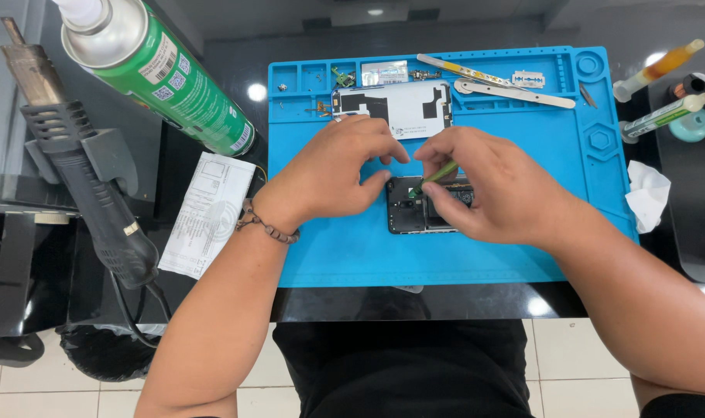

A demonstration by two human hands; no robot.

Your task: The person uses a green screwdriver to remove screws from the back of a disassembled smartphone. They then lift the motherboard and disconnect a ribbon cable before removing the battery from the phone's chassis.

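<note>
An opened black phone (pixel 411 215) lies on the blue work mat (pixel 352 255), its insides facing up. My right hand (pixel 495 190) grips a thin green tool (pixel 437 176) whose tip points down at the phone's upper part. My left hand (pixel 341 174) rests on the mat at the phone's left edge, fingertips pinched close to the tool tip; whether it holds anything is hidden. A beaded bracelet (pixel 267 226) sits on my left wrist. Just beyond my hands lies a white phone back panel (pixel 399 102) with black patches.
Metal pry tools (pixel 515 91), a razor blade (pixel 528 78) and small parts lie along the mat's far edge. A green spray can (pixel 166 73), a hot-air gun (pixel 81 170) and a paper sheet (pixel 205 213) are left. Syringes (pixel 662 116) and a tissue (pixel 646 193) are right.
</note>
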